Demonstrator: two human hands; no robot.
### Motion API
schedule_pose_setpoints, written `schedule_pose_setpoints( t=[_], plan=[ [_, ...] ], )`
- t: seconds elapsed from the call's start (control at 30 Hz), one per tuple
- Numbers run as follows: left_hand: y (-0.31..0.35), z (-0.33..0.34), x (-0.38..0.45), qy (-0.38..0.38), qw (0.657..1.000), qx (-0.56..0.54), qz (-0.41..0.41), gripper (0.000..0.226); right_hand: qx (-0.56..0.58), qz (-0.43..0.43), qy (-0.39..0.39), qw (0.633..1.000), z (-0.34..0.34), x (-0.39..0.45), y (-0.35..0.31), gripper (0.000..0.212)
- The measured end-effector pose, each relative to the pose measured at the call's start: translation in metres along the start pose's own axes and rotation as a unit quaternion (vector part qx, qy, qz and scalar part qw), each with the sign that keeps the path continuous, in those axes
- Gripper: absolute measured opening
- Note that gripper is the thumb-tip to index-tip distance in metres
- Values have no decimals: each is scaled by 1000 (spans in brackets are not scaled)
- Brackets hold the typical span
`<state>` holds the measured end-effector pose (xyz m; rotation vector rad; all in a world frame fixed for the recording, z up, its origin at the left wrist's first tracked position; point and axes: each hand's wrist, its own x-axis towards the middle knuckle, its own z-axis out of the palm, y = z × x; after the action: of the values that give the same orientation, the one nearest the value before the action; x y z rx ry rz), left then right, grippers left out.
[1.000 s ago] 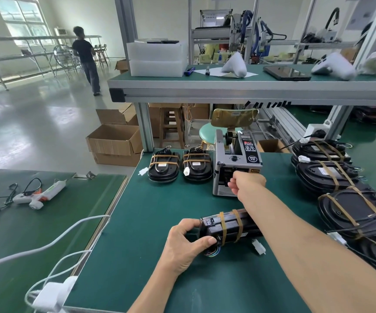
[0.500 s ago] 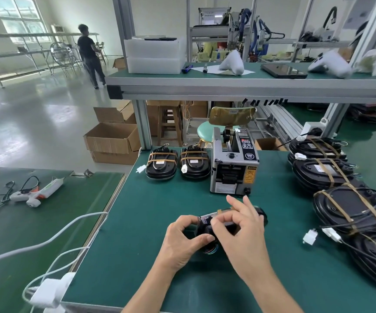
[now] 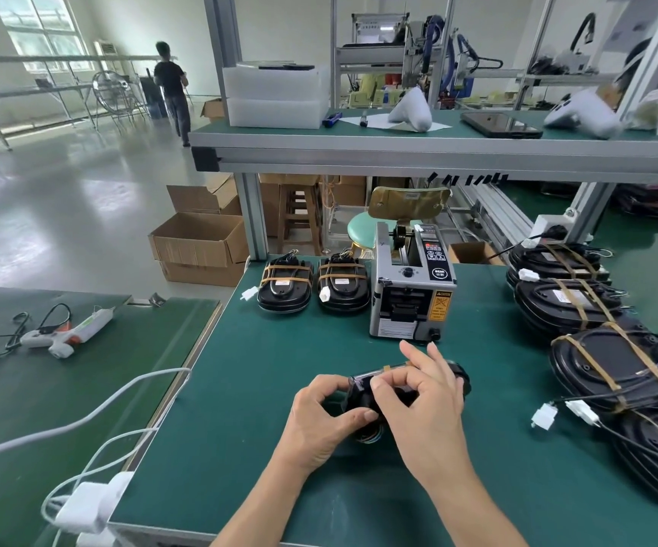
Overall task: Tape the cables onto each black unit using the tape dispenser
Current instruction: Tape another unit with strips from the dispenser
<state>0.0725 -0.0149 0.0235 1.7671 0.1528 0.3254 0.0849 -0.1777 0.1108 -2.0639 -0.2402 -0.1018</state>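
Observation:
A small black unit (image 3: 362, 388) with tan tape strips lies on the green bench, mostly covered by my hands. My left hand (image 3: 325, 418) grips its left end, thumb and fingers curled round it. My right hand (image 3: 424, 408) lies over its top, thumb and forefinger pinching a strip of tape against it, the other fingers raised. The grey tape dispenser (image 3: 412, 288) stands just behind. Two taped black units (image 3: 284, 284) (image 3: 343, 284) sit to the dispenser's left.
A row of larger black units with taped cables (image 3: 611, 365) runs down the right edge, white connectors (image 3: 544, 416) beside them. A glue gun (image 3: 68, 333) lies on the left table. White cables (image 3: 94, 412) cross the gap. A shelf (image 3: 438, 150) overhangs the back.
My right hand left the dispenser's mouth and came down onto the unit in my left hand, where it now pinches tape. The left hand stayed put.

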Motion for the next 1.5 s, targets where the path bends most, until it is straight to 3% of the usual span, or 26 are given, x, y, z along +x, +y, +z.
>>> schedule_pose_setpoints(
  t=[0.37, 0.6, 0.83, 1.03, 1.27, 1.5],
  plan=[
    [-1, -1, 0, -3, 1000, 0, 2, 59, -57, 3, -9, 998, 0, 3, -5, 25],
    [-2, 0, 0, -1, 1000, 0, 8, 66, -99, 6, -1, 995, 4, 3, -5, 18],
    [-4, -1, 0, -7, 1000, 5, -10, 51, -135, 6, 14, 991, 10, 3, -4, 20],
    [-2, -1, -1, -6, 1000, 0, -14, 49, -119, -15, 45, 992, 14, 5, 3, 16],
    [0, 0, -1, -4, 1000, 2, -15, 47, -86, -32, 87, 992, 23, 5, 9, 28],
    [-2, 1, 0, 0, 1000, 9, -15, 43, -53, -40, 92, 994, 30, 2, 11, 20]
  ],
)
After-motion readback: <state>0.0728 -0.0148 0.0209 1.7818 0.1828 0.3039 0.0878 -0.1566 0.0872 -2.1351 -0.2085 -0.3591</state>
